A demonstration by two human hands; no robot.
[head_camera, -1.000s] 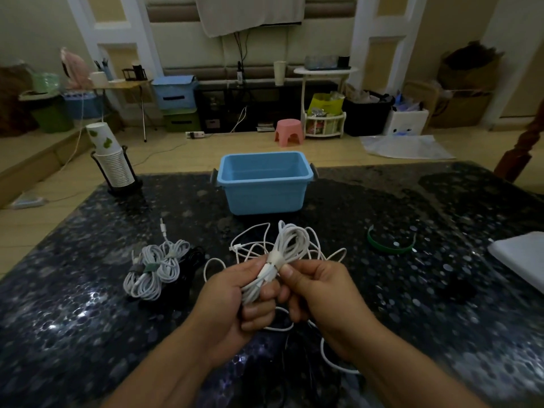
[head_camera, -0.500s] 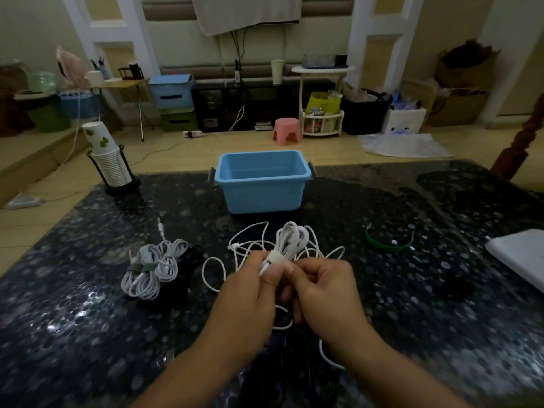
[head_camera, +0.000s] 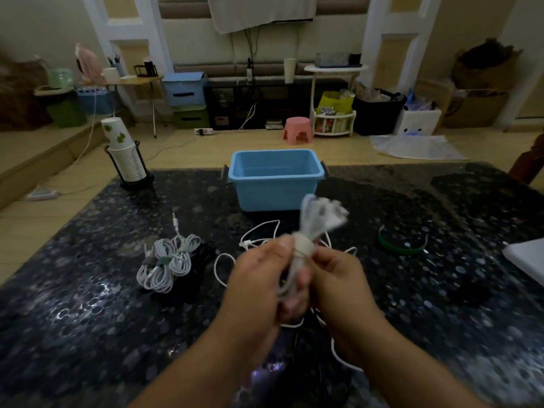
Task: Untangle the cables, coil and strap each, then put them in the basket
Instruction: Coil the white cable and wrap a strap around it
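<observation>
A coiled white cable (head_camera: 316, 228) is gripped above the table (head_camera: 88, 304) by the left hand (head_camera: 259, 278) and right hand (head_camera: 338, 275), fingers curled round its strapped waist. Strapped bundles (head_camera: 164, 260) are seen at the left. Loose cable (head_camera: 259, 237) remains beneath. Nothing is seen inside the far basket (head_camera: 275, 179); a green strap (head_camera: 401, 245) waits right.

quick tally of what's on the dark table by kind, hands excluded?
Strapped white cable coils lying on the table: 2
White cable coil held in both hands: 1
Loose white cable: 1
Black cable bundle: 1
Green strap: 1
Blue plastic basket: 1
Paper cup stack in black holder: 1
White flat object at right edge: 1
Total: 9
</observation>
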